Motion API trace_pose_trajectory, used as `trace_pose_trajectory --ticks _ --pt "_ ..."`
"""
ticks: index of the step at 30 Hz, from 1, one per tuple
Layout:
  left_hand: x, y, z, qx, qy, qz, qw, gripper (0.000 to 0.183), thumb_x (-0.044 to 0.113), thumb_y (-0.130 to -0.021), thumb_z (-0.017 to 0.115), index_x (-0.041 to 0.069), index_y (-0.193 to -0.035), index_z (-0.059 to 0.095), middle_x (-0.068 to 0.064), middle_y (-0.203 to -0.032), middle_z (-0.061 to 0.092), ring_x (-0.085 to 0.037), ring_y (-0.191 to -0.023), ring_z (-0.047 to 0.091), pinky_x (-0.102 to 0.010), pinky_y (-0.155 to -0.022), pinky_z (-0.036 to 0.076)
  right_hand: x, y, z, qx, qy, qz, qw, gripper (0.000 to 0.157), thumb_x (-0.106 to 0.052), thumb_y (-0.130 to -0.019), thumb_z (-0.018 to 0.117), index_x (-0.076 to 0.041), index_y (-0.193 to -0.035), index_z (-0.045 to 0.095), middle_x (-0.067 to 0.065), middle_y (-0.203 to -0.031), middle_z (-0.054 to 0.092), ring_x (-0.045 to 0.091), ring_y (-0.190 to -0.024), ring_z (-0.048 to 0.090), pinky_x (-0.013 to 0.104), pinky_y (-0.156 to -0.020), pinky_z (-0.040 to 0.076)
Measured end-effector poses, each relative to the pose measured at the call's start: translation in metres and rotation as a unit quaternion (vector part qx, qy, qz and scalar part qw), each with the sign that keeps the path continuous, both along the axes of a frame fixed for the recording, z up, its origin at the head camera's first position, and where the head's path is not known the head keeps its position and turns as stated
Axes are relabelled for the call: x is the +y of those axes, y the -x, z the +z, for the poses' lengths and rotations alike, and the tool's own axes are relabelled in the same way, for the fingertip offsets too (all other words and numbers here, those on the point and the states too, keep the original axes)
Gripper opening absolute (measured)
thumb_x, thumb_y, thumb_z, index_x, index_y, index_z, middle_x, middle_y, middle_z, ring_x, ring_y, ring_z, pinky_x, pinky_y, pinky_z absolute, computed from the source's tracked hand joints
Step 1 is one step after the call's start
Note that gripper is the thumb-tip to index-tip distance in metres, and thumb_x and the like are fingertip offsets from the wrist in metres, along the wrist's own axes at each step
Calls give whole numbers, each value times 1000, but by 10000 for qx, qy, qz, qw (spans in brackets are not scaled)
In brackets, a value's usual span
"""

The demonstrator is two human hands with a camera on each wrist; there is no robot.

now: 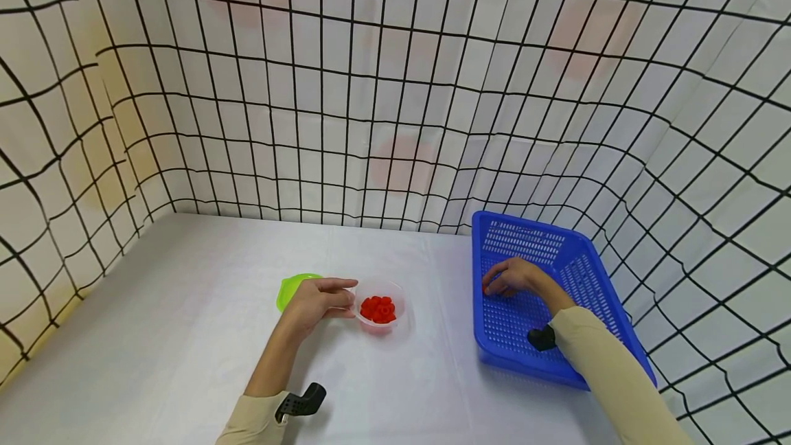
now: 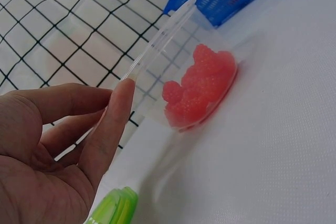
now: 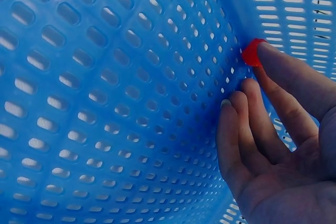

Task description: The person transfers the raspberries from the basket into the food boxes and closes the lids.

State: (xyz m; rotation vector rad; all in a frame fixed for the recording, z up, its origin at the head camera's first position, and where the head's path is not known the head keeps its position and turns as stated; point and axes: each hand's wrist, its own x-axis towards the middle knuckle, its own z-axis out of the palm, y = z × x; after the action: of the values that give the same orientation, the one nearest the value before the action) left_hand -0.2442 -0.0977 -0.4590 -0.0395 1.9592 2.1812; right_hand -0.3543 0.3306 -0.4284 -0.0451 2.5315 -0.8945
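Note:
A clear plastic bowl stands on the white table with several red raspberries piled in its bottom. My left hand pinches the bowl's rim between thumb and fingers, on the bowl's left side. At the right, my right hand reaches inside a blue slotted basket. Between its thumb and index finger it pinches one red raspberry, low by the basket's side wall. The other fingers of that hand curl near the slotted floor, and the thumb partly hides the raspberry.
A bright green object lies on the table just behind my left hand, partly covered by it. Black grid netting over white sheeting closes off the back and both sides. The basket stands near the right-hand netting.

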Motion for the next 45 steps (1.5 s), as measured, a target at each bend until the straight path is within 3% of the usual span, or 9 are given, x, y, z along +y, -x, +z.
trace_pose_trajectory --ticks 11,19,25,29,42,45 --pt "0 1 -2 -2 -37 -41 10000 34 -2 -92 68 -7 -126 68 -29 -117 67 -20 -76 73 -33 -76 65 4 -4 6 -155 100 28 9998 23 -11 -88 76 -4 -110 76 10 -109 75 23 -98 70 41 -89 62" --pt "1 1 0 22 -12 -48 10000 33 -1 -92 68 -6 -125 68 -24 -109 69 -20 -75 73 -32 -76 65 14 -9 17 -340 466 68 9983 24 -7 -94 68 1 -116 72 16 -116 72 29 -107 70 44 -94 61" --pt "1 1 0 87 -86 -149 9998 35 -3 -92 66 -9 -127 66 -17 -97 69 -18 -72 72 -33 -76 65 17 -15 36 -201 520 226 9982 24 -6 -93 69 2 -115 72 18 -117 73 36 -111 70 47 -95 60" --pt "1 0 0 76 -39 -86 9999 34 -3 -92 66 -8 -126 67 -19 -100 70 -19 -73 73 -32 -75 65 13 -16 51 -89 530 238 9983 24 -7 -92 71 1 -114 73 17 -117 73 38 -112 69 49 -96 59" --pt "0 0 -1 57 -9 -69 10000 33 -2 -93 66 -7 -126 68 -20 -102 70 -20 -74 73 -32 -75 65 -15 -22 103 379 505 684 9957 28 -17 -94 72 -3 -118 73 18 -121 72 26 -106 71 44 -92 61" --pt "0 1 -1 39 -11 -54 10000 33 -2 -93 66 -6 -125 68 -22 -103 69 -21 -76 73 -32 -75 65 -23 -22 112 541 495 794 9941 28 -19 -93 73 -5 -117 73 14 -115 74 24 -101 71 43 -93 61"
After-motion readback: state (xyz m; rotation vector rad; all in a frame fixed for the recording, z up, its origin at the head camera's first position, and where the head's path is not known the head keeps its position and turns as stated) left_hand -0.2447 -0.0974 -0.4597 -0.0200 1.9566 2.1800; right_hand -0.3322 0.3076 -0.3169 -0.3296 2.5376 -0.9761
